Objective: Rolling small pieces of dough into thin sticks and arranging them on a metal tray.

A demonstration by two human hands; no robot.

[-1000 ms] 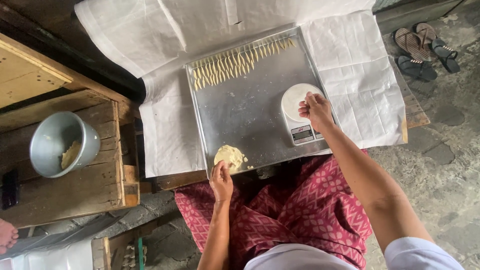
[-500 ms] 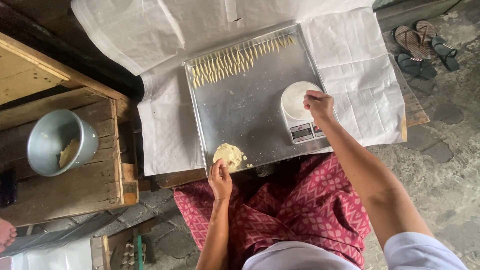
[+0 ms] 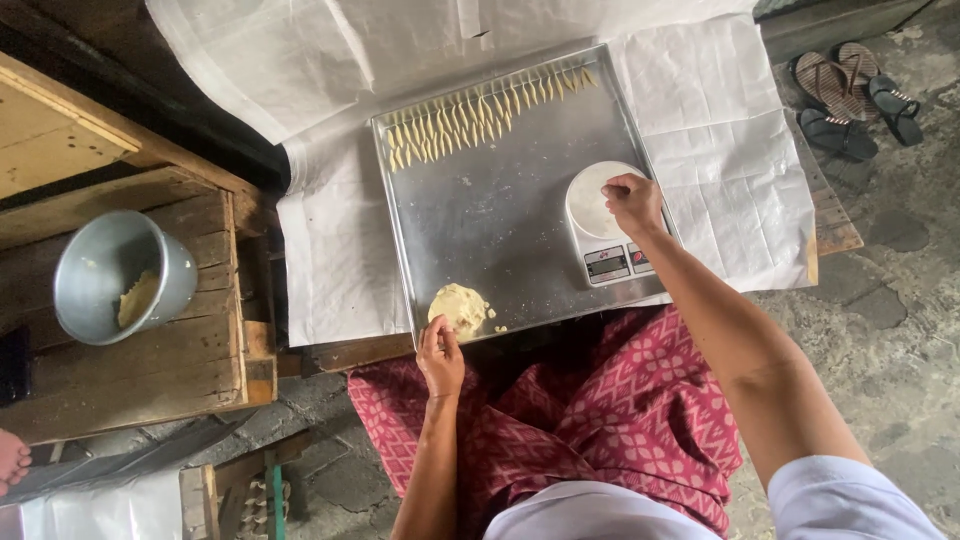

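The lump of dough (image 3: 459,307) sits on the near edge of a big shiny metal tray (image 3: 490,215), close to the person's lap. It is pale yellow and a bit crumbly, with small bits lying beside it. The left hand (image 3: 441,357) is right at the dough. Its fingers are bunched together and the tips touch the near side of the lump, but it is hard to tell if they pinch a piece.

To the right on the same tray stands a small white kitchen scale (image 3: 604,222) with a round top. The right hand (image 3: 634,203) is over the round top. Its fingers are curled in, close together, with the tips down on the scale. What they hold, if anything, is hidden.

At the far end of the tray lies a row of thin dough sticks (image 3: 483,116), side by side, all slanted the same way.

The tray rests on white paper (image 3: 720,120) spread over a low table. The person wears a red patterned skirt (image 3: 600,420).

To the left, on a wooden crate (image 3: 150,370), stands a grey metal pot (image 3: 120,275) with some dough inside. Far to the right, dark sandals (image 3: 845,105) lie on the stone floor.
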